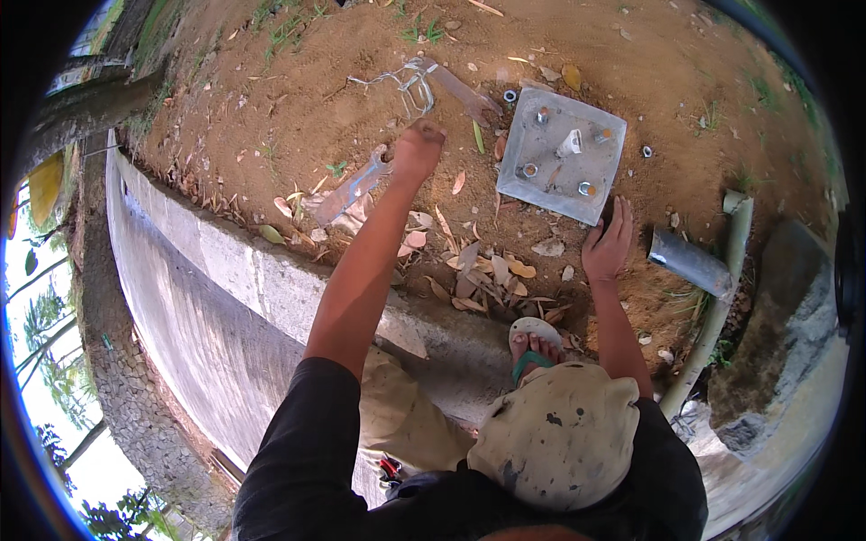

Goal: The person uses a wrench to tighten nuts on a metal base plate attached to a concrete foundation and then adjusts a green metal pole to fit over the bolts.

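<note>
My left hand (419,153) is held over the soil with its fingers curled together; what they hold, if anything, is hidden. Close beside it lies an open-ended wrench (356,187) with worn blue on its handle. A second, rusty wrench (458,92) rests farther off, next to a tangle of thin wire (413,90). My right hand (610,242) has its fingers stretched out on the dirt by the near right corner of a square grey concrete block (559,185). Several rusty bolts with nuts and a short white pipe (570,142) stick up from the block.
Loose nuts lie on either side of the block, one nut (511,96) left and another nut (647,151) right. A grey pipe piece (690,261) and a long pipe (722,311) are at the right. A concrete kerb (271,279), dry leaves (483,275) and my sandalled foot (534,347) are nearer.
</note>
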{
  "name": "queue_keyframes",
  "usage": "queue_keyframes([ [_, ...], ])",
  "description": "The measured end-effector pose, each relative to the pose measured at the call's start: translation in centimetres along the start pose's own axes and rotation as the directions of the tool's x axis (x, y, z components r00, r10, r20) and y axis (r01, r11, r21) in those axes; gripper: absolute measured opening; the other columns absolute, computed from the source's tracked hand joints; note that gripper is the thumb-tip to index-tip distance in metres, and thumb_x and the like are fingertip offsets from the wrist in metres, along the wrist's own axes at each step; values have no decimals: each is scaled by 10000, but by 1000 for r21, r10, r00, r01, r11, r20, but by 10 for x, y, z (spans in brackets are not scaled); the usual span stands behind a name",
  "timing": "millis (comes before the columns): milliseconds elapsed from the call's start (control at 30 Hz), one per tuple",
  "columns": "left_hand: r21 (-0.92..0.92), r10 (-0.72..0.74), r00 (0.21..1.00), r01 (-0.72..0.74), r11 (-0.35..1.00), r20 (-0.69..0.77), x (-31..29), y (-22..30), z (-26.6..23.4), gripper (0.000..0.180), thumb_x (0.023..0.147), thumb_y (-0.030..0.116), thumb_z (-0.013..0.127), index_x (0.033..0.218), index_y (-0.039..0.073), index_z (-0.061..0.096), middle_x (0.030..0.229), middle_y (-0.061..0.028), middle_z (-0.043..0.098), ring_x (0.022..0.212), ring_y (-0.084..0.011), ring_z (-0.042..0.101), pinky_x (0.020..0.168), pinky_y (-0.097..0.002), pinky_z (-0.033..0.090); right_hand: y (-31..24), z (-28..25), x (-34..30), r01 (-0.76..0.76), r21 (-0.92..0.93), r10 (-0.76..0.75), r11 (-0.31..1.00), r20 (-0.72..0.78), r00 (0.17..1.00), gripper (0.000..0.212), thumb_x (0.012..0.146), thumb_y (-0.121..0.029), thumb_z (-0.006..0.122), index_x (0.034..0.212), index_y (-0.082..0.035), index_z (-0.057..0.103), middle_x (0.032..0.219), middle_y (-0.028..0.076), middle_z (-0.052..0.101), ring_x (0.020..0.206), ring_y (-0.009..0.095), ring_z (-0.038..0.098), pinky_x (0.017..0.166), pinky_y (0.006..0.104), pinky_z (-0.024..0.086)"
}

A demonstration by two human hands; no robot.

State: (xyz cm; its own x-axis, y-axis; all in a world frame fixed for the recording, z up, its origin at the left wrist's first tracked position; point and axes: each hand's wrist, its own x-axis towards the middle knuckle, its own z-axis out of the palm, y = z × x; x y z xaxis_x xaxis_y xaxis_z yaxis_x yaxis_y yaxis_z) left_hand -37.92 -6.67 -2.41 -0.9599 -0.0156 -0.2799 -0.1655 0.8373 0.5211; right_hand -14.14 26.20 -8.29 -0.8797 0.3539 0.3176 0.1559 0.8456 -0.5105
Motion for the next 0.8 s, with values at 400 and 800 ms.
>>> queue_keyframes([
  [400, 767, 381, 910, -360, 532, 163, 83, 65, 44, 469, 876, 169, 724, 1328, 177, 601, 1382, -119, 547, 1368, -315, 473, 1108, -474, 416, 16, 6, -2, 15, -56, -6, 998, 156, 988, 552, 921, -210, 526, 1444, -34, 513, 1514, 225, 466, 1444, 436, 414, 1211, 556, 300],
  [800, 479, 654, 596, -792, 379, 467, 25, 18, -14, 326, 938, 120, 655, 1249, 91, 562, 1094, -186, 683, 1031, -368, 680, 869, -472, 541, 25, 5, -1, 5, -79, 7, 997, 153, 988, 541, 925, -219, 511, 1432, -32, 533, 1519, 223, 468, 1441, 422, 426, 1202, 552, 302],
])
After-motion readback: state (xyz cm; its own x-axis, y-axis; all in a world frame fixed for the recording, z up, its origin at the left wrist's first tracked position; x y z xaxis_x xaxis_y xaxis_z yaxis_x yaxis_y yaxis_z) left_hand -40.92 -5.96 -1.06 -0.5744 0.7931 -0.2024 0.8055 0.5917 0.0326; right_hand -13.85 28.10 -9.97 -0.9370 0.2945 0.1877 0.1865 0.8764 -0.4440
